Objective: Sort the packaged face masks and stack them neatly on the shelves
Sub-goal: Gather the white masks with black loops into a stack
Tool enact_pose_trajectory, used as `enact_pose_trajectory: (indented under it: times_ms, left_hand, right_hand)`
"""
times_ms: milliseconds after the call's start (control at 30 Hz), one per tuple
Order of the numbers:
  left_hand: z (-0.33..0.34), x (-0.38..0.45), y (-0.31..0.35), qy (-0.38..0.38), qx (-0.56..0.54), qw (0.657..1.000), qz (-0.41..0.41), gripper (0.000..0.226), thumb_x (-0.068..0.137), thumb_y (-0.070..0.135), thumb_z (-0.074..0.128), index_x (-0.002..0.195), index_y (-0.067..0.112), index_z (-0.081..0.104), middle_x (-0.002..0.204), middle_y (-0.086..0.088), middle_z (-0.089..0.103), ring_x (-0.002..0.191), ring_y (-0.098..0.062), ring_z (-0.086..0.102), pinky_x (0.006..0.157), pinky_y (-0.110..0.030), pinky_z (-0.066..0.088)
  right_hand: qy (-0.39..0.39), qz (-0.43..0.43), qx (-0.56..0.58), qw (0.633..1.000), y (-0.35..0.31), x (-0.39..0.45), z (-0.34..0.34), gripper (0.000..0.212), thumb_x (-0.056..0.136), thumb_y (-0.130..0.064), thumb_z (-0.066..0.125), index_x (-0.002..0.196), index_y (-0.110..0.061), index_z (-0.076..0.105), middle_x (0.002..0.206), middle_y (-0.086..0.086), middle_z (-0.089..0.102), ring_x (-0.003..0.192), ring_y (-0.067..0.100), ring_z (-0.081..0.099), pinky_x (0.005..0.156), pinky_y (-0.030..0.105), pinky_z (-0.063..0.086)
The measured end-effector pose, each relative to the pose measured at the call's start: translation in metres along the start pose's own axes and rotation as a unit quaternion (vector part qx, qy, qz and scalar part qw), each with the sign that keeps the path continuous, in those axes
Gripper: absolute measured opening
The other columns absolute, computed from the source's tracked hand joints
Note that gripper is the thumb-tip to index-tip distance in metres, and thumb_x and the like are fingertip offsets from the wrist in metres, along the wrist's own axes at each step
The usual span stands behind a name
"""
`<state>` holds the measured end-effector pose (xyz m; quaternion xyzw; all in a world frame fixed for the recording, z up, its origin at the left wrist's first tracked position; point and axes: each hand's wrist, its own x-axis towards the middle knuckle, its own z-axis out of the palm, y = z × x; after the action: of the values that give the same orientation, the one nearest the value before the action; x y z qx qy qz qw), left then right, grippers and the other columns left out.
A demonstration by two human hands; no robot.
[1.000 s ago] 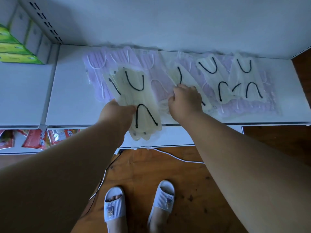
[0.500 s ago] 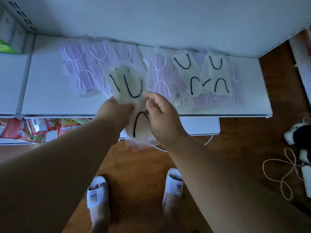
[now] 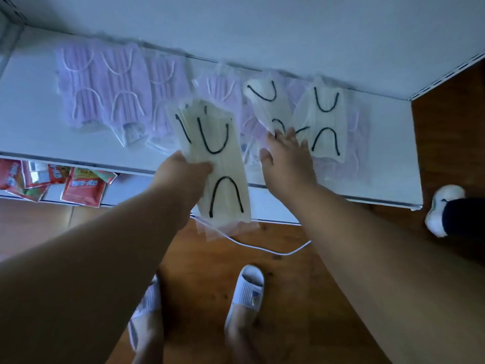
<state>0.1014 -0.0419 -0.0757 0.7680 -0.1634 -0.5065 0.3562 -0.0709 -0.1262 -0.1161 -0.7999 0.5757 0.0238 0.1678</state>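
Nearest the camera, two feet in white slide sandals stand on a brown wooden floor, and a thin white cable curves across the boards just ahead of them. Both bare forearms reach forward over the front edge of a white shelf. The left hand is clamped on a small bundle of cream masks with black ear loops, thumb on top, and the bundle hangs partly out past the shelf edge over the floor, with clear wrapper ends trailing below it. The right hand lies flat with fingers spread apart, its fingertips touching the near edge of another cream packaged mask that lies on the shelf; it grips nothing. Just right of that one lies a third cream packaged mask, resting on purple ones. Further back and to the left, purple packaged masks with white loops lie side by side, overlapping, along the rear of the shelf by the white back panel. On the lower shelf at the left sit red snack packets. At the far right, on the floor, lies a white and dark soft object, too unclear to name.
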Motion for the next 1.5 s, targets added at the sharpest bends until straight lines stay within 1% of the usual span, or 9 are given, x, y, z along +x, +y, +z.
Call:
enact_pose_trajectory:
  times_ms: [167,267,567,733,933,1067,1167,1300,1500]
  left_hand:
    - [0.022,-0.002,0.013,-0.059,-0.065,0.996,-0.026,0.048,0.092,0.047,0.066,0.129,0.018,0.059,0.119,-0.015,0.067,0.096,-0.028,0.068,0.094,-0.042,0.056]
    - [0.037,0.003,0.019,-0.062,-0.058,0.995,-0.043,0.048,0.084,0.052,0.071,0.114,0.015,0.064,0.102,-0.01,0.072,0.089,-0.03,0.072,0.086,-0.044,0.059]
    - [0.051,0.019,0.015,0.018,0.082,0.996,0.017,0.024,0.092,0.025,0.066,0.112,0.014,0.064,0.077,0.0,0.057,0.072,-0.025,0.054,0.069,-0.029,0.044]
    - [0.056,0.014,0.015,0.026,0.087,0.995,0.037,0.024,0.092,0.027,0.066,0.113,0.017,0.062,0.098,-0.002,0.067,0.087,-0.026,0.064,0.074,-0.031,0.05]
    - [0.056,0.009,0.022,-0.016,0.052,0.999,-0.003,0.028,0.087,0.037,0.07,0.105,0.019,0.061,0.092,-0.004,0.065,0.085,-0.027,0.064,0.079,-0.033,0.055]
    - [0.051,0.003,0.025,-0.104,-0.109,0.985,-0.086,0.067,0.065,0.07,0.07,0.108,0.019,0.066,0.102,-0.005,0.074,0.095,-0.026,0.072,0.088,-0.041,0.057]
    - [0.042,0.004,0.017,-0.056,-0.024,0.997,-0.043,0.044,0.072,0.04,0.073,0.103,0.01,0.067,0.078,-0.011,0.072,0.067,-0.028,0.069,0.067,-0.032,0.053]
    - [0.02,-0.01,0.007,-0.069,-0.075,0.993,-0.057,0.017,0.077,0.013,0.077,0.092,0.012,0.068,0.087,-0.011,0.074,0.081,-0.032,0.07,0.082,-0.048,0.058]
    - [-0.025,-0.066,-0.007,-0.174,-0.043,0.983,-0.044,0.01,0.086,0.014,0.074,0.094,0.009,0.07,0.071,-0.004,0.072,0.063,-0.024,0.067,0.06,-0.033,0.052]
  right_hand:
    - [0.068,-0.081,0.292,0.95,-0.02,-0.047,-0.011,0.036,0.1,-0.024,0.044,0.124,-0.007,0.064,0.119,0.01,0.068,0.115,0.024,0.059,0.098,0.028,0.042]
    - [0.018,-0.095,0.319,0.943,-0.016,-0.055,-0.011,0.036,0.102,-0.025,0.041,0.128,-0.009,0.06,0.12,0.006,0.067,0.111,0.018,0.06,0.093,0.03,0.046]
    - [-0.123,0.103,-0.02,0.987,0.041,0.012,-0.008,0.056,0.103,-0.049,0.03,0.155,-0.033,0.019,0.163,0.02,-0.012,0.15,0.039,-0.013,0.121,0.051,0.001]
    - [-0.057,0.113,0.0,0.992,0.038,0.01,-0.008,0.057,0.105,-0.037,0.029,0.154,-0.009,0.024,0.165,0.01,0.011,0.152,0.027,0.007,0.123,0.046,0.009]
    - [0.069,0.016,0.335,0.939,0.006,-0.032,-0.015,0.04,0.104,-0.023,0.042,0.14,-0.007,0.051,0.145,0.007,0.051,0.135,0.016,0.043,0.104,0.014,0.028]
    - [0.033,-0.084,0.356,0.93,-0.019,-0.057,-0.009,0.038,0.103,-0.029,0.04,0.135,-0.014,0.054,0.126,0.001,0.064,0.116,0.014,0.059,0.096,0.028,0.046]
    - [0.066,-0.081,0.372,0.922,-0.025,-0.068,-0.007,0.036,0.101,-0.02,0.041,0.132,-0.011,0.056,0.125,0.002,0.065,0.116,0.015,0.059,0.097,0.023,0.045]
    - [0.123,0.109,0.38,0.91,-0.027,-0.066,-0.024,0.039,0.096,-0.025,0.056,0.134,-0.016,0.052,0.13,-0.001,0.057,0.121,0.012,0.052,0.098,0.019,0.038]
    - [-0.147,0.343,0.671,0.64,-0.038,-0.101,-0.057,0.029,0.085,-0.029,0.076,0.107,-0.012,0.069,0.101,0.011,0.075,0.092,0.031,0.073,0.086,0.051,0.057]
